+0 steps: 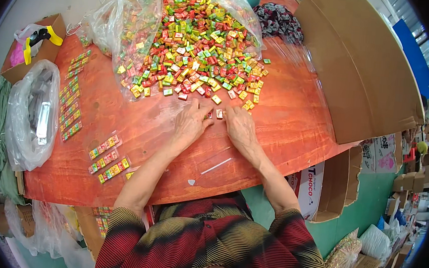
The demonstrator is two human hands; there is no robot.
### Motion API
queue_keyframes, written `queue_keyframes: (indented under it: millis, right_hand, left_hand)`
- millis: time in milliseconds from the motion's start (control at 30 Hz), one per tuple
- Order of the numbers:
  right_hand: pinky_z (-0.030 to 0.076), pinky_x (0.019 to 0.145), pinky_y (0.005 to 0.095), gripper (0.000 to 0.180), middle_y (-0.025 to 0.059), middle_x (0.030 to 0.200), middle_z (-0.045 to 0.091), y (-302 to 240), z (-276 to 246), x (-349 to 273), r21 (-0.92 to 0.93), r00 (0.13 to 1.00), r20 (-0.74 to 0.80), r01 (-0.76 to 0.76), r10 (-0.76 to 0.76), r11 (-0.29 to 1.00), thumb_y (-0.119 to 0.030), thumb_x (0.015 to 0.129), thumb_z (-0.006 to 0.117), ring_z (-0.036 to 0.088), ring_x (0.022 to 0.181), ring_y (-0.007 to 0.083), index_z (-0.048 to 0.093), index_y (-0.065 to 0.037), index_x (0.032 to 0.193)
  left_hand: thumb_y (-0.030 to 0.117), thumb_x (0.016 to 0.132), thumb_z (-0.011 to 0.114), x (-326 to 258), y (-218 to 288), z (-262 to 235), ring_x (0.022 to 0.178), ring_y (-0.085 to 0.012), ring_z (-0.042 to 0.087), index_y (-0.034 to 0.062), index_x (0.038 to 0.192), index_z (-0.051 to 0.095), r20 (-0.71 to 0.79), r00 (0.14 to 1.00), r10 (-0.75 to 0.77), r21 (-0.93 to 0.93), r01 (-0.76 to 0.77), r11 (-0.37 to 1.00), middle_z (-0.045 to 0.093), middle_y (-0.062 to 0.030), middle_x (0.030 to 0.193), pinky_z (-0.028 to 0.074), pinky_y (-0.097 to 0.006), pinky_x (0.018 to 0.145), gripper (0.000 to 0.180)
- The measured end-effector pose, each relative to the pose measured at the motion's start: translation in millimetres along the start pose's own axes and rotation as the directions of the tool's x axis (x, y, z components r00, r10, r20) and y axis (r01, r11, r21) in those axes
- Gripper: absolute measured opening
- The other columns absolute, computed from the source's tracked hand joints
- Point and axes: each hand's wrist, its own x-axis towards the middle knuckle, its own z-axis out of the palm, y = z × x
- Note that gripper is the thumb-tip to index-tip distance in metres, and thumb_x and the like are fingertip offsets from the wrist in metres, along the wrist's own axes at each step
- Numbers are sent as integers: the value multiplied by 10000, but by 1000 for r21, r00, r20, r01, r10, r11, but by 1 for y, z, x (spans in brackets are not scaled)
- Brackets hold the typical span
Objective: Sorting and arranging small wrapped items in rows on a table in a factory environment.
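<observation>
- We see a reddish-brown wooden table (286,119), curved by the lens, with both of our hands resting near its middle.
- Beyond our fingertips lies a big heap of small wrapped candies (196,47) in red, green, yellow and orange, spilling out of a clear plastic bag (117,20).
- Well off to the right of our right hand stands a large flattened cardboard sheet (350,69).
- Far left of our left hand sits a bag of silvery packets (32,114), with a small cardboard box (24,58) behind it.
- Left of our left forearm lie finished rows of candies in clear sleeves (107,158), set side by side.
- Our left hand (191,124) lies palm down, fingers bent, tips touching a few loose candies (215,114) drawn out from the heap's near edge.
- Our right hand (240,128) mirrors it, fingers curled onto the same small group; whether either hand actually pinches a piece, we cannot tell.
- A thin clear empty sleeve (217,165) lies just below our right wrist.
- To do this well, we judge it best to line the pieces squarely between both hands before gathering them.
</observation>
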Motion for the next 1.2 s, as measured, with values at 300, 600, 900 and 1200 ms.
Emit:
queue_keyframes:
  millis: [300, 600, 900, 1200]
  right_hand:
    - [449, 693, 432, 155, 190, 809, 526, 4, 8, 7, 192, 986, 163, -5, -27, 981, -55, 787, 501, 542, 783, 360, 507, -4, 933]
    - [479, 590, 405, 116, 181, 801, 528, 22, 18, 61, -75, 995, -53, -90, 86, 993, -61, 725, 532, 555, 767, 327, 538, 17, 811]
    - [474, 568, 390, 90, 131, 773, 545, 16, 27, 53, -142, 987, -70, 131, -142, 981, -61, 706, 523, 557, 742, 298, 529, -7, 778]
    - [446, 573, 405, 203, 143, 721, 544, -29, 16, 17, 101, 1000, -18, -4, 6, 995, -152, 771, 590, 552, 667, 309, 552, -22, 923]
  left_hand:
    - [208, 677, 708, 4, 1, 3, 824, -279, 540, 185, 1007, 625, -30, 999, 36, 7, -36, 999, 488, -94, 841, 448, -393, 649, 341]
    - [225, 642, 731, 0, 1, 1, 820, -277, 540, 173, 947, 653, -35, 999, 8, 14, -7, 1000, 477, -91, 853, 457, -400, 640, 319]
    - [196, 684, 704, -10, -4, -6, 810, -266, 552, 160, 962, 646, 16, 1000, -18, 4, 18, 1000, 498, -89, 861, 459, -383, 649, 285]
    - [186, 700, 690, -16, -6, -9, 813, -274, 553, 152, 981, 643, -10, 997, -77, 22, 77, 997, 494, -91, 856, 454, -388, 660, 287]
